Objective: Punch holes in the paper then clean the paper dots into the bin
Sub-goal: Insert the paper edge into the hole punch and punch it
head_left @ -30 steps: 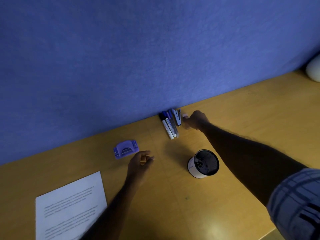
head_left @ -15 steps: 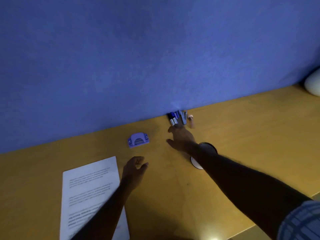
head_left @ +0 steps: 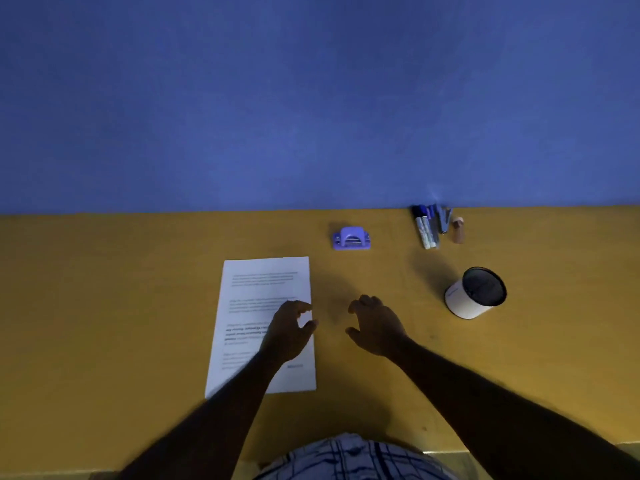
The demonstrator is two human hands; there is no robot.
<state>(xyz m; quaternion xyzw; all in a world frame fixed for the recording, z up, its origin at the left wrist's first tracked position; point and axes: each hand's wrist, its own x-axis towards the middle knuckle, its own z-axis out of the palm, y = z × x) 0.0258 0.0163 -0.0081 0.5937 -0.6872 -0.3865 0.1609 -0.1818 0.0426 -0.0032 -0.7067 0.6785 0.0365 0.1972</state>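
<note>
Where the paper [head_left: 263, 296] lies: flat on the desk [head_left: 104, 306], nearer to me than the hole punch [head_left: 351, 239] and a little to its left.
Paper, look: one white rectangular sheet, thin and smooth, its long side running away from me; I see no holes in it.
Paper, writing: several blocks of dark printed lines, too blurred to read.
Left hand [head_left: 287, 334]: over the sheet's right edge, nearer to me than the hole punch; fingers loosely curled, thumb apart, nothing held. I cannot tell whether it touches the sheet.
Right hand [head_left: 377, 327]: over bare desk, nearer to me than the hole punch and slightly to its right; fingers relaxed and bent, empty.
Hole punch: small, lilac plastic, with an arched top and a flat base.
Bin [head_left: 460, 303]: right of the hole punch and nearer to me; a short round tub with a white wall and dark inside. A faint mark on its side is unreadable.
Markers [head_left: 426, 230]: right of the hole punch, bunched against the wall panel [head_left: 311, 98]; white barrels, dark caps.
Desk: smooth, yellow-brown.
Wall panel: blue with a felt-like grain.
</note>
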